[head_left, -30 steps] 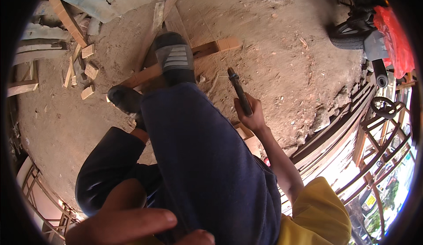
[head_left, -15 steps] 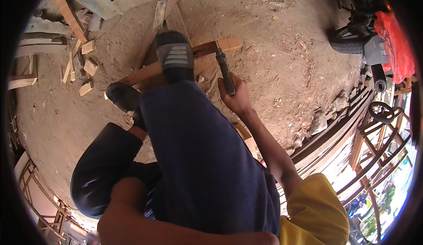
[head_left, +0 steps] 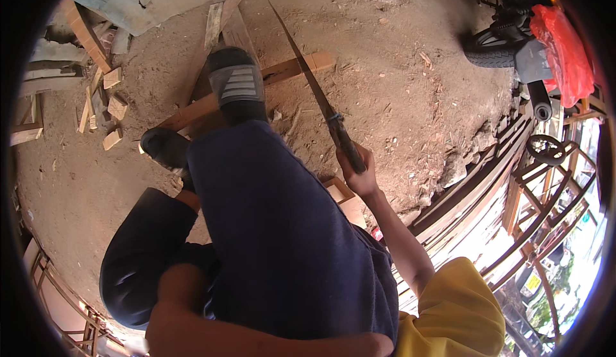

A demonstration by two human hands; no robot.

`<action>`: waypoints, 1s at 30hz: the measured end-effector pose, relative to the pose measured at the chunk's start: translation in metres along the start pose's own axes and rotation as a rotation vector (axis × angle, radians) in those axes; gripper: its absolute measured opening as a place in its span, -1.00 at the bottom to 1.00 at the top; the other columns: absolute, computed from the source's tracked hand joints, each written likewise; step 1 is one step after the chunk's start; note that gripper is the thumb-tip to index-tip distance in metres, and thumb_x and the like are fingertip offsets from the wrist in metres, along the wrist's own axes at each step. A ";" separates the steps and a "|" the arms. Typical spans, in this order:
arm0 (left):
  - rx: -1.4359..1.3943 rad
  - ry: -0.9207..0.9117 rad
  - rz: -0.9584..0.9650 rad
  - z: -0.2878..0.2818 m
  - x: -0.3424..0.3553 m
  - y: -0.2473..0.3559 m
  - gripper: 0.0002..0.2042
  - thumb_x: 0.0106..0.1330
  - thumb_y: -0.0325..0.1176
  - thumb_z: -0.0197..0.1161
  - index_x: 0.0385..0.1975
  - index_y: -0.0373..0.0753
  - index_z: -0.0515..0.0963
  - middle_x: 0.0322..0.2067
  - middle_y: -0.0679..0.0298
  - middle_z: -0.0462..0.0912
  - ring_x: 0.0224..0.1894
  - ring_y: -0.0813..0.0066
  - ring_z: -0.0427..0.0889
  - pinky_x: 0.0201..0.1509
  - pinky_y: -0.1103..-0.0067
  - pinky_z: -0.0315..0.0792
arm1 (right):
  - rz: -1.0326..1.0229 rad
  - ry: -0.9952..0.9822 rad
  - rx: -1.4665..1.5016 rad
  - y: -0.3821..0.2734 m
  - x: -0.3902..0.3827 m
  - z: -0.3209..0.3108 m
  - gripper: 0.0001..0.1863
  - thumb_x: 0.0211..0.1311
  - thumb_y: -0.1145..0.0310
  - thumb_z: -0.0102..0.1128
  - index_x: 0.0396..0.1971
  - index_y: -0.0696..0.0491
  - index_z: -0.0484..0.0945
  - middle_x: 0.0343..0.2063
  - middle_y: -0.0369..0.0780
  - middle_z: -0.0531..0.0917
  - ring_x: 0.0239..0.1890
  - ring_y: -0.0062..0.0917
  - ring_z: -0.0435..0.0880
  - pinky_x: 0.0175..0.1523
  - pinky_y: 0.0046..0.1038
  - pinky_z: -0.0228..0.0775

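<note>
My right hand point(head_left: 360, 170) is wrapped round the dark handle of a handsaw point(head_left: 314, 87), whose long tapering blade points up and slightly left. The blade crosses over a reddish-brown wooden beam point(head_left: 282, 70) on the ground; whether they touch I cannot tell. My raised foot in a dark shoe with grey stripes point(head_left: 239, 86) rests across the beam. My other dark shoe point(head_left: 163, 146) is by the beam's left end. My left arm point(head_left: 256, 341) lies across my lap, its hand not showing.
Several small wood offcuts point(head_left: 117, 107) lie on the dirt floor at the left. Planks point(head_left: 240, 36) lie beyond the beam. A motorbike wheel point(head_left: 491, 55) and a red plastic bag point(head_left: 564, 55) are at the far right. Stacked timber point(head_left: 475, 190) runs along the right.
The saw and my right hand have moved back towards me and slightly right. More of the blade shows on the near side of the beam. The whole view has shifted slightly.
</note>
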State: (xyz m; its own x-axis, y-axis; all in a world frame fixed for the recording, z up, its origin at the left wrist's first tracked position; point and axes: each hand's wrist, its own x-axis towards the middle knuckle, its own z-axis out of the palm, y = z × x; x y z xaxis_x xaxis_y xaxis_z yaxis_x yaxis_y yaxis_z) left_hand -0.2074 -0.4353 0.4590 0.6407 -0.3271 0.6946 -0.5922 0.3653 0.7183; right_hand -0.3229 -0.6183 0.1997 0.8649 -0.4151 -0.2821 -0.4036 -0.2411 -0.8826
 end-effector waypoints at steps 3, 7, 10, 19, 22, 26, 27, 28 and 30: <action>-0.016 -0.010 0.021 0.005 0.000 -0.001 -0.93 -0.01 -0.36 0.23 -0.54 -0.10 0.49 -0.59 0.42 0.50 -0.61 0.54 0.48 -0.61 0.62 0.34 | 0.008 0.028 0.102 -0.020 0.055 0.022 -0.83 0.23 0.38 0.12 -0.49 0.14 0.44 -0.67 -0.42 0.34 -0.59 -0.77 0.24 -0.52 -0.58 0.11; -0.018 0.002 0.058 0.007 -0.001 -0.005 -0.92 -0.02 -0.38 0.24 -0.52 -0.11 0.49 -0.59 0.42 0.50 -0.61 0.54 0.48 -0.62 0.63 0.33 | -0.057 0.023 0.046 -0.022 0.068 0.041 -0.81 0.23 0.36 0.12 -0.51 0.13 0.43 -0.68 -0.43 0.32 -0.61 -0.78 0.22 -0.53 -0.57 0.10; -0.019 -0.032 0.140 -0.001 0.001 -0.012 -0.90 -0.03 -0.42 0.24 -0.49 -0.13 0.50 -0.59 0.39 0.50 -0.62 0.54 0.47 -0.64 0.64 0.29 | 0.016 -0.013 0.043 -0.021 0.036 0.034 -0.80 0.22 0.38 0.13 -0.54 0.13 0.41 -0.69 -0.43 0.32 -0.61 -0.77 0.24 -0.53 -0.56 0.10; -0.233 -0.078 0.066 0.000 -0.008 -0.007 -0.90 0.07 -0.44 0.14 -0.41 -0.24 0.49 -0.60 0.29 0.49 -0.61 0.47 0.47 -0.54 0.57 0.33 | 0.030 -0.008 0.003 0.004 -0.007 0.008 -0.86 0.22 0.42 0.10 -0.49 0.14 0.43 -0.66 -0.41 0.36 -0.57 -0.76 0.30 -0.52 -0.57 0.14; -0.263 -0.168 0.126 -0.002 -0.008 -0.015 -0.89 0.12 -0.40 0.11 -0.40 -0.27 0.49 -0.59 0.27 0.50 -0.57 0.45 0.49 -0.48 0.54 0.35 | 0.045 0.014 0.166 -0.023 0.048 0.031 -0.83 0.23 0.38 0.11 -0.50 0.14 0.42 -0.67 -0.41 0.36 -0.59 -0.75 0.28 -0.52 -0.55 0.14; -0.264 -0.157 0.094 -0.002 -0.009 -0.011 -0.88 0.15 -0.38 0.10 -0.39 -0.27 0.50 -0.58 0.26 0.50 -0.55 0.44 0.51 -0.46 0.53 0.37 | -0.087 -0.022 -0.125 -0.042 0.062 0.046 -0.79 0.24 0.37 0.10 -0.54 0.12 0.39 -0.68 -0.40 0.35 -0.60 -0.74 0.27 -0.52 -0.55 0.14; -0.266 -0.162 0.092 -0.002 -0.009 -0.011 -0.88 0.15 -0.38 0.11 -0.38 -0.27 0.50 -0.58 0.26 0.50 -0.55 0.44 0.52 -0.45 0.53 0.37 | -0.060 -0.016 -0.081 -0.035 0.056 0.046 -0.79 0.24 0.37 0.11 -0.55 0.12 0.38 -0.69 -0.40 0.35 -0.61 -0.74 0.27 -0.52 -0.55 0.14; -0.263 -0.159 0.087 -0.002 -0.009 -0.011 -0.88 0.15 -0.38 0.11 -0.38 -0.27 0.50 -0.58 0.26 0.50 -0.54 0.44 0.52 -0.45 0.52 0.37 | -0.033 -0.010 -0.037 -0.029 0.048 0.045 -0.78 0.24 0.37 0.11 -0.57 0.12 0.37 -0.69 -0.40 0.35 -0.61 -0.74 0.27 -0.52 -0.55 0.14; -0.282 -0.201 0.018 -0.010 -0.006 -0.009 -0.87 0.15 -0.38 0.12 -0.38 -0.27 0.50 -0.58 0.27 0.51 -0.54 0.43 0.53 -0.43 0.51 0.39 | 0.038 -0.055 -0.034 -0.020 0.025 0.028 -0.81 0.22 0.40 0.12 -0.54 0.13 0.40 -0.69 -0.39 0.36 -0.61 -0.74 0.28 -0.52 -0.55 0.15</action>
State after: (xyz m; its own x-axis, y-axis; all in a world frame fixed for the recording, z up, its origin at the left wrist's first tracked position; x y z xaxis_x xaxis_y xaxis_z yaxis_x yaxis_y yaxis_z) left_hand -0.2010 -0.4283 0.4483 0.5056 -0.4735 0.7212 -0.4258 0.5901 0.6859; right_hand -0.2850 -0.5987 0.2000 0.8636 -0.3758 -0.3360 -0.4454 -0.2564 -0.8579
